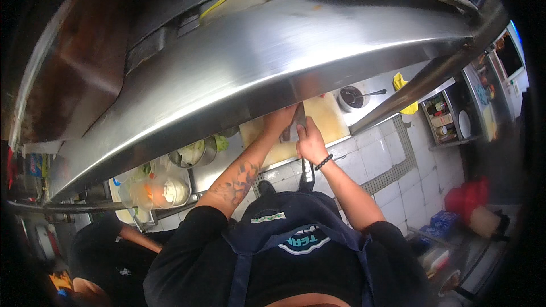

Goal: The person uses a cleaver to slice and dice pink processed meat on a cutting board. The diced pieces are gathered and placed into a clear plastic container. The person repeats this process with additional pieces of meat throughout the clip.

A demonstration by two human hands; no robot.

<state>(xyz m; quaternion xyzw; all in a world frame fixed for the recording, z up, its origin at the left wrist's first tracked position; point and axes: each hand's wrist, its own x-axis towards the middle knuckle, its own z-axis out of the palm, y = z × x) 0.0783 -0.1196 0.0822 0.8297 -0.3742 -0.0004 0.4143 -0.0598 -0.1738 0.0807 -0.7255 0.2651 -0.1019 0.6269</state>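
Note:
My right hand [311, 140] grips a kitchen knife [302, 115] over a pale cutting board [335, 121]. The blade points away from me, toward the steel shelf edge. Close to the blade's left side is my left hand [279, 120], resting low over the board. Its fingertips are partly hidden by the shelf, so what they touch cannot be made out. A dark reddish strip of food [286, 134] lies on the board between my two hands.
A wide stainless steel shelf [273, 59] overhangs the counter. Right of the board stands a tub of dark sauce [352, 97] with a spoon, then a yellow cloth [405, 94]. Leftward are a steel pot of leafy vegetable [192, 153], clear containers [140, 192] and a co-worker's arm [138, 238].

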